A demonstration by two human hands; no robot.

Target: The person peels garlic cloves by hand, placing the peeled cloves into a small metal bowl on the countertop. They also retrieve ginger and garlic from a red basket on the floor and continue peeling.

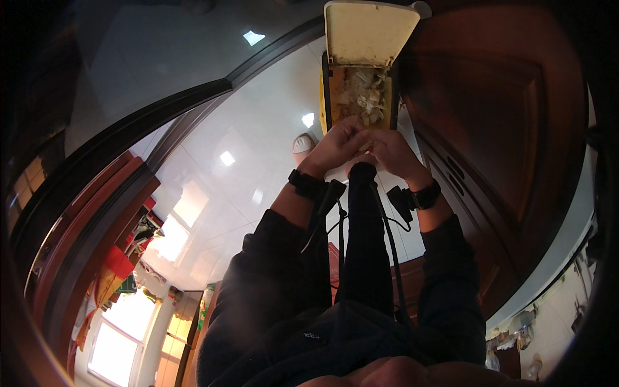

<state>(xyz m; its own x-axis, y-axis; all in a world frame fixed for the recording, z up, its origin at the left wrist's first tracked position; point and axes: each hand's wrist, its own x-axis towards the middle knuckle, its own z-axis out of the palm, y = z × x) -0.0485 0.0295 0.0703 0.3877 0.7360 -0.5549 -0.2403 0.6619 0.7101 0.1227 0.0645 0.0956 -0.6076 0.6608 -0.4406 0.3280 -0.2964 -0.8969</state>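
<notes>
My left hand [336, 145] and my right hand [394, 151] meet just over the near edge of a trash bin [326, 92]. Between their fingertips they pinch a small yellowish piece [367, 145], mostly hidden, so its kind is unclear. The bin's cream lid [370, 34] stands raised at the far side, with dirt along its hinge edge. Inside lie pale, papery peels and scraps [367, 96], and part of a yellow liner shows along the rim. Black straps with small devices sit around both my wrists.
A dark wooden cabinet door [488, 135] rises close on the right of the bin. White glossy floor tiles [217, 193] spread to the left, up to a dark door frame [193, 101]. One slippered foot [303, 145] rests beside the bin. Black cables hang between my arms.
</notes>
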